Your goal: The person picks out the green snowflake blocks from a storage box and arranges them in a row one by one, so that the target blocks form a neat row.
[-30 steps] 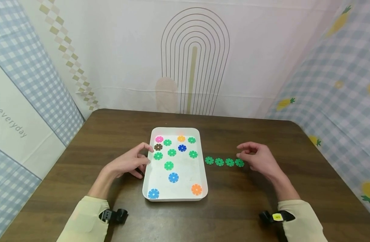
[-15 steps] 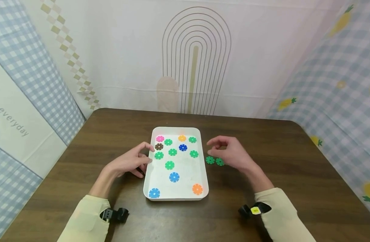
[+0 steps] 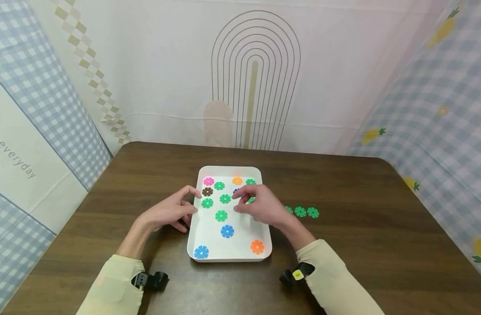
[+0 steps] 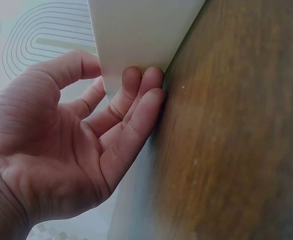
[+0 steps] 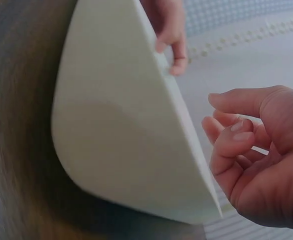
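Note:
A white rectangular tray (image 3: 240, 245) holds several flat, notched snowflake discs, spread apart. Many are green (image 3: 221, 215); others are pink (image 3: 208, 181), brown (image 3: 207, 191), yellow-orange (image 3: 237, 180), blue (image 3: 227, 231) and orange (image 3: 257, 246). My left hand (image 3: 171, 210) grips the tray's left side. In the left wrist view, its other fingers curl against the outer wall (image 4: 136, 35), thumb and index at the rim. Over the tray's right half hovers my right hand (image 3: 264, 205), thumb and index apart with nothing visible between them. It hides part of a dark blue disc and a green one.
Right of the tray, a row of green snowflake discs (image 3: 300, 211) lies on the brown wooden table (image 3: 362, 245); its left end is behind my right wrist. Patterned cloth (image 3: 165, 78) hangs behind the table and on both sides.
My right hand has swept left, from the right end of the green row, across the row to above the tray. The left hand and tray have stayed in place.

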{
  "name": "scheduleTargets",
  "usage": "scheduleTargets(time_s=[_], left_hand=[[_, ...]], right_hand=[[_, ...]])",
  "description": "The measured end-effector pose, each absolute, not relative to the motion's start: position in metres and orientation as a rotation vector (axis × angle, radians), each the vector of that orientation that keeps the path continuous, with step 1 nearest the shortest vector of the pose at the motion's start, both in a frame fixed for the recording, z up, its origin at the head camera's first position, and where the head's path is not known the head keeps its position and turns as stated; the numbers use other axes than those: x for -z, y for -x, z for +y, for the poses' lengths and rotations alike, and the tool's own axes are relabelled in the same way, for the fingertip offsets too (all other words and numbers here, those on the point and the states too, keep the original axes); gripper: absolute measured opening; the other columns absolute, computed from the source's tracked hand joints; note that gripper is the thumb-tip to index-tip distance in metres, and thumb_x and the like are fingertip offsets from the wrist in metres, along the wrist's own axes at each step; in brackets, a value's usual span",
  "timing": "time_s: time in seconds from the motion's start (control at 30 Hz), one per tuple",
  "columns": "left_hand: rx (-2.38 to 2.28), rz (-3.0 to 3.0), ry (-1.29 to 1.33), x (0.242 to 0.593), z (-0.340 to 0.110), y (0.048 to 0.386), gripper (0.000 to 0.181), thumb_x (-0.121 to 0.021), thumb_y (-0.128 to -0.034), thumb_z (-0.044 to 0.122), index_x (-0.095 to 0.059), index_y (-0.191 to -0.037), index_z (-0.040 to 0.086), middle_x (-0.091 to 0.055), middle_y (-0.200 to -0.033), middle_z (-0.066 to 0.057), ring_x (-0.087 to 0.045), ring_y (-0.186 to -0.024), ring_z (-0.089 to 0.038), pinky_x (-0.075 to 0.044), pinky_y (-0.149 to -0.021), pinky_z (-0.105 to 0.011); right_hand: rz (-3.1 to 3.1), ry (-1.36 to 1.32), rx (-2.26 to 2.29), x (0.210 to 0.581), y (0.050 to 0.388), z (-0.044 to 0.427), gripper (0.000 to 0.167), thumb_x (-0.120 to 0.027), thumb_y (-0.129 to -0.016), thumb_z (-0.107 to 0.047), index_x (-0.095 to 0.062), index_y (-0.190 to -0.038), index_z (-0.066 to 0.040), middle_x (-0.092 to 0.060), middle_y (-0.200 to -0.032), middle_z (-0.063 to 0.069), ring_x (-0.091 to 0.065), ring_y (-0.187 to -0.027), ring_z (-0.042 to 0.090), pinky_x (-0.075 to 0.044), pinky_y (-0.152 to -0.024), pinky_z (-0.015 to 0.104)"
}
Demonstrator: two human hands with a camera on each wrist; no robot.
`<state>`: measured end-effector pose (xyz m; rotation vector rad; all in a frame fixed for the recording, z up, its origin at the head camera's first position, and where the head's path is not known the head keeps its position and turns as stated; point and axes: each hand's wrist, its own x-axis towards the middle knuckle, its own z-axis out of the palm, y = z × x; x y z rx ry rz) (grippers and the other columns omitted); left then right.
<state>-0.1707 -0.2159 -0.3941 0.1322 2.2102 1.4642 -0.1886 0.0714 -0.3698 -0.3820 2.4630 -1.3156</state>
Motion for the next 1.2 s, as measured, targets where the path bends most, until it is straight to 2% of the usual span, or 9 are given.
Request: scheduleTargets(time_s=[0.2,0.4,0.6,0.77,1.0,1.2], left_hand=[[-1.452,2.225,-0.12,0.394,-0.215,0.171,0.046,-0.058,-0.1012,0.013,-0.041,-0.143,0.012,-0.066,-0.097,-0.013,-0.064,-0.077,-0.021,-0.062,-0.064,-0.037],[-1.443,2.237,-0.13,0.394,-0.216,0.171,0.044,-0.057,-0.1012,0.013,-0.041,-0.142,0.011,-0.065,-0.095,-0.012,-0.064,-0.075,-0.02,-0.062,-0.063,-0.036],[-1.45,2.225,-0.131,0.394,-0.216,0.171,0.044,-0.057,-0.1016,0.012,-0.04,-0.143,0.011,-0.065,-0.095,-0.012,-0.064,-0.076,-0.02,-0.062,-0.064,-0.036],[-1.453,2.219,-0.132,0.395,-0.215,0.172,0.044,-0.057,-0.102,0.013,-0.04,-0.142,0.012,-0.065,-0.093,-0.012,-0.064,-0.076,-0.02,-0.062,-0.064,-0.036],[-1.468,2.205,-0.122,0.395,-0.216,0.171,0.044,-0.057,-0.1009,0.012,-0.04,-0.142,0.011,-0.066,-0.095,-0.012,-0.064,-0.074,-0.02,-0.062,-0.063,-0.036],[-1.469,2.205,-0.125,0.395,-0.217,0.171,0.044,-0.057,-0.101,0.012,-0.04,-0.141,0.011,-0.066,-0.096,-0.013,-0.064,-0.075,-0.02,-0.062,-0.063,-0.036]], right_hand=[[2.436,0.356,1.28,0.382,0.186,0.052,0.025,-0.08,-0.092,-0.014,-0.076,-0.117,-0.014,-0.064,-0.098,0.007,-0.051,-0.062,0.019,-0.047,-0.054,0.025],[2.453,0.331,1.173,0.39,0.184,0.039,0.028,-0.082,-0.092,-0.015,-0.075,-0.119,-0.015,-0.063,-0.092,0.008,-0.052,-0.059,0.02,-0.045,-0.052,0.025],[2.528,0.364,1.078,0.393,0.187,0.03,0.031,-0.086,-0.088,-0.016,-0.077,-0.118,-0.013,-0.063,-0.088,0.006,-0.054,-0.072,0.021,-0.042,-0.058,0.027],[2.565,0.345,1.01,0.395,0.188,0.026,0.034,-0.089,-0.086,-0.02,-0.078,-0.118,-0.014,-0.064,-0.09,0.004,-0.057,-0.082,0.022,-0.045,-0.064,0.029],[2.59,0.358,0.988,0.396,0.187,0.023,0.032,-0.089,-0.085,-0.02,-0.079,-0.115,-0.014,-0.064,-0.087,0.005,-0.057,-0.081,0.022,-0.045,-0.065,0.029],[2.649,0.504,0.892,0.396,0.187,0.022,0.032,-0.088,-0.087,-0.018,-0.077,-0.118,-0.016,-0.065,-0.097,0.0,-0.057,-0.092,0.019,-0.051,-0.077,0.031]])
